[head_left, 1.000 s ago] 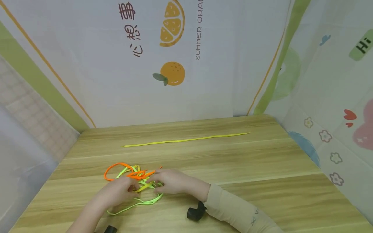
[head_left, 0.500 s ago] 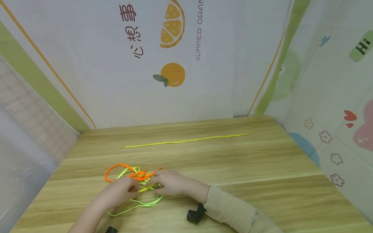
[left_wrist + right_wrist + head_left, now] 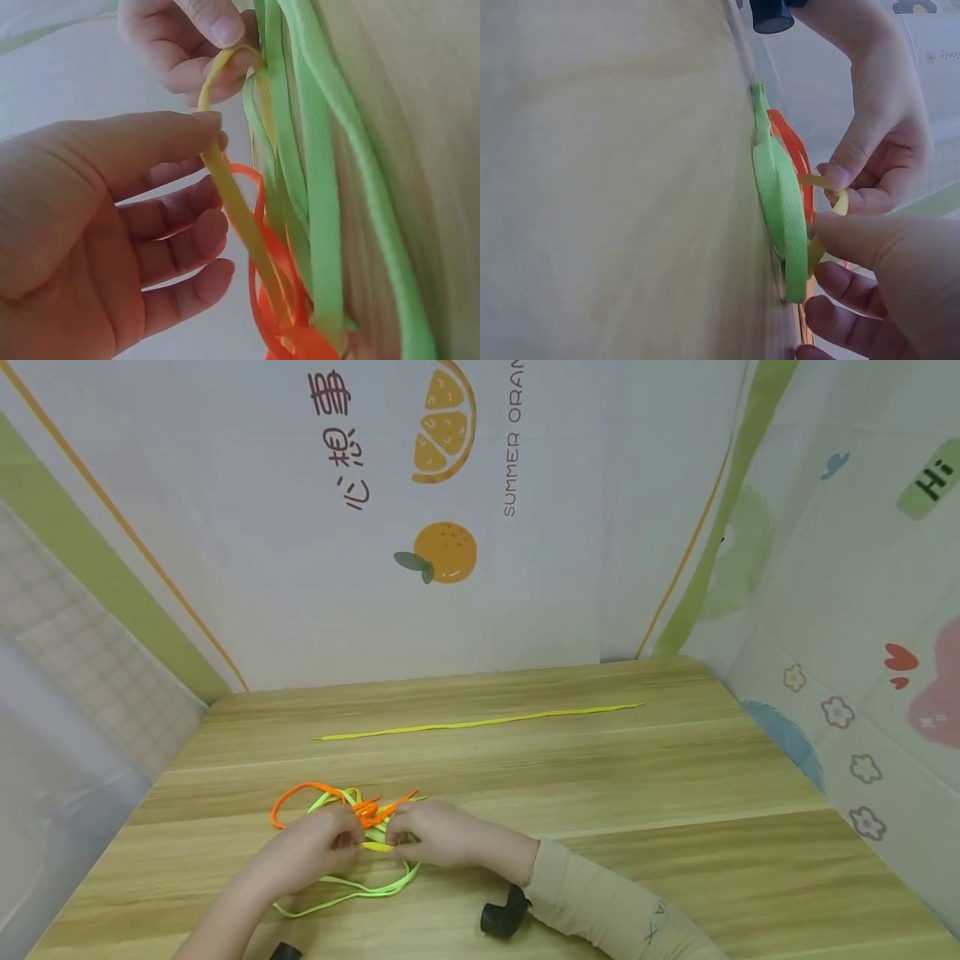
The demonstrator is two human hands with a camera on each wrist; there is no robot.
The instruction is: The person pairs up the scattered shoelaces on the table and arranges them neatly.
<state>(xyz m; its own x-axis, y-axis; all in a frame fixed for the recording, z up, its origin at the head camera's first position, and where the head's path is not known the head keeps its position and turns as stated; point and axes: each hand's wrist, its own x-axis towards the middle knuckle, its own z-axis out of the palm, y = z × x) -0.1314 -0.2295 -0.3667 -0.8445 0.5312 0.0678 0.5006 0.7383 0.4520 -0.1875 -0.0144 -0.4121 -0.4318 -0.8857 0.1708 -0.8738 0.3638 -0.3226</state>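
Observation:
A tangle of flat shoelaces lies at the front left of the table. The orange shoelace (image 3: 294, 789) makes a loop at its far side, and the green shoelace (image 3: 375, 891) curves toward the near edge. Between thumb and index finger, my left hand (image 3: 318, 842) pinches a yellow shoelace (image 3: 236, 199); its other fingers are spread loosely. My right hand (image 3: 438, 833) pinches the same yellow shoelace a short way along, thumb on top. A short bowed stretch of it joins the two hands, just over the green laces. Parts of the tangle are hidden under both hands.
Another yellow shoelace (image 3: 480, 722) lies stretched out nearly straight across the back of the wooden table (image 3: 570, 777). Printed cloth (image 3: 540, 593) hangs behind and at both sides. A black wrist device (image 3: 504, 912) sits below the right forearm.
My right hand has shifted slightly, its fingertips now at the yellow shoelace. That lace stretch has swung from slanted to nearly level between the hands. The left hand barely moves.

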